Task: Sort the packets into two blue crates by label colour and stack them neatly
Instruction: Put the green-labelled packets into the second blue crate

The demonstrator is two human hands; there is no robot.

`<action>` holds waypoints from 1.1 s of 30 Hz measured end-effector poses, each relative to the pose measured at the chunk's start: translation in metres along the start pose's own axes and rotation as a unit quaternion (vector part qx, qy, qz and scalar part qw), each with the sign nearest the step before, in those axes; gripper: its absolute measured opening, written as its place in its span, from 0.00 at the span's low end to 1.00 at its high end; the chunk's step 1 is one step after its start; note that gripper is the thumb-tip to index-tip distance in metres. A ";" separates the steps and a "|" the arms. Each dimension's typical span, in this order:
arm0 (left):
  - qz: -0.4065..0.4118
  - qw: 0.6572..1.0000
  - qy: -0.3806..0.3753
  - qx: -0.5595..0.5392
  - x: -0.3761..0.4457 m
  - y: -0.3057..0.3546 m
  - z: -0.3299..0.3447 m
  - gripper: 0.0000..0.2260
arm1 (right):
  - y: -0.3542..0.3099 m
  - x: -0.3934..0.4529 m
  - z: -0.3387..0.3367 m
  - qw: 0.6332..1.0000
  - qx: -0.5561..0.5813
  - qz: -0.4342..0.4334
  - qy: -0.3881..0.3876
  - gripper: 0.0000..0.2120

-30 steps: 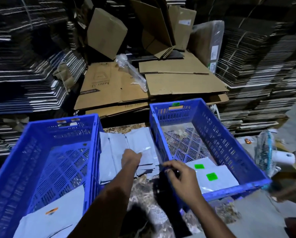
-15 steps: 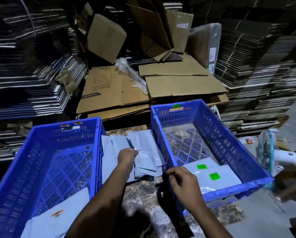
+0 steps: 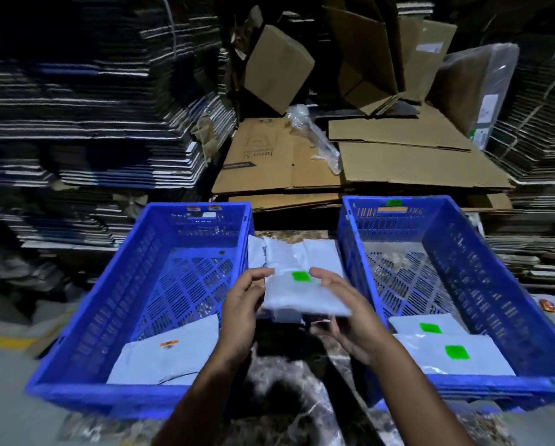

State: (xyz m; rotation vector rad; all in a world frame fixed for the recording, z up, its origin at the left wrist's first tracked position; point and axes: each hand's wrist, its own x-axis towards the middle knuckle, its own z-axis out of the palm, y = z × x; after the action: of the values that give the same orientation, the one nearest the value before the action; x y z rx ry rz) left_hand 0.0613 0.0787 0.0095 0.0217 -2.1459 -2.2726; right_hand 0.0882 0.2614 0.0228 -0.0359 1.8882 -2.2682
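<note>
Now both hands (image 3: pixel 297 312) hold a green-labelled packet (image 3: pixel 301 294) between the crates (image 3: pixel 247 246).

Blue crates (image 3: pixel 160 320); grey packet (image 3: pixel 301 297), green label (image 3: pixel 301 276).

I see a grey packet (image 3: pixel 305 296) with a green label held level between two blue crates — left crate (image 3: pixel 118 320) holds an orange-labelled packet (image 3: pixel 170 352), right crate (image 3: pixel 494 284) two green-labelled packets (image 3: pixel 453 352).

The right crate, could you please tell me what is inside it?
The right crate holds two packets with green labels, overlapping at its near end. Anything beneath them is hidden.
</note>
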 end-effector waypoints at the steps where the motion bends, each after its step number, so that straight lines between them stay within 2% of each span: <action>1: -0.011 0.999 0.001 -0.032 -0.006 0.002 -0.004 0.09 | 0.000 0.000 0.001 1.000 0.010 -0.003 -0.003 0.15; 2: -0.013 0.998 -0.009 -0.058 -0.011 0.006 -0.007 0.08 | 0.000 0.000 0.002 1.000 0.008 -0.007 -0.011 0.19; 4: -0.003 0.998 -0.036 -0.052 -0.020 0.007 -0.014 0.10 | -0.002 -0.005 0.002 0.993 -0.095 -0.062 -0.030 0.25; 6: 0.026 0.997 -0.069 -0.029 -0.026 0.011 -0.019 0.18 | -0.005 -0.009 0.002 0.982 -0.159 -0.088 -0.052 0.28; 9: 0.031 0.991 -0.114 -0.060 -0.030 0.015 -0.023 0.28 | -0.010 -0.015 0.004 0.966 -0.224 -0.111 -0.066 0.31; 15: 0.019 0.988 -0.142 -0.064 -0.032 0.021 -0.024 0.31 | -0.009 -0.020 0.004 0.959 -0.246 -0.119 -0.069 0.36; 21: 0.013 0.988 -0.143 -0.049 -0.034 0.020 -0.022 0.34 | -0.007 -0.020 0.004 0.970 -0.212 -0.107 -0.046 0.32; 27: 0.005 0.988 -0.156 -0.012 -0.038 0.020 -0.012 0.33 | 0.007 -0.010 -0.002 0.963 -0.233 -0.124 0.047 0.25; 33: 0.044 0.986 -0.151 0.057 -0.018 0.004 0.018 0.27 | -0.017 -0.011 -0.056 0.946 -0.263 -0.166 0.093 0.24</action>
State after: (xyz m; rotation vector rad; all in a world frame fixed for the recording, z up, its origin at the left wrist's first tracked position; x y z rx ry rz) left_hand 0.0788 0.0972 0.0142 -0.4341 -2.3594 -2.2233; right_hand 0.0893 0.3205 0.0300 -0.2386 2.7214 -1.9234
